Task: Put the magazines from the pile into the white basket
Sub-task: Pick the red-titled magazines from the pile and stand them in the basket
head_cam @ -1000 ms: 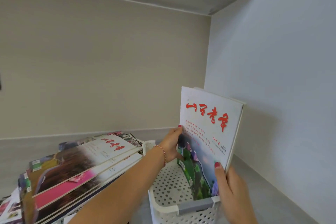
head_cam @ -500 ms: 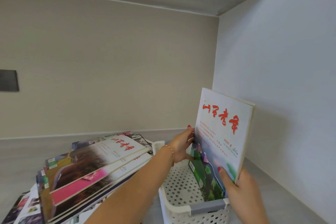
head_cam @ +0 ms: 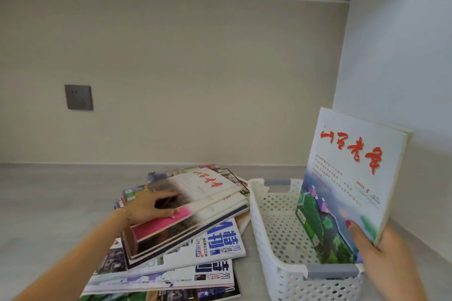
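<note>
My right hand (head_cam: 381, 259) has its grip clamped on the lower right corner of a magazine (head_cam: 347, 183), which stands upright in the right side of the basket (head_cam: 274, 247), top tilted right. My left hand (head_cam: 149, 208) lies flat on the top magazine of the pile (head_cam: 186, 217), fingers spread, holding nothing; the pile sits on the surface (head_cam: 49, 203) just left of the basket

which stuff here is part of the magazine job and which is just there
Part of the job:
- pile of magazines, left hand resting on top
- upright magazine in the white basket, right hand holding it

Just there:
- grey wall plate
- counter
</note>
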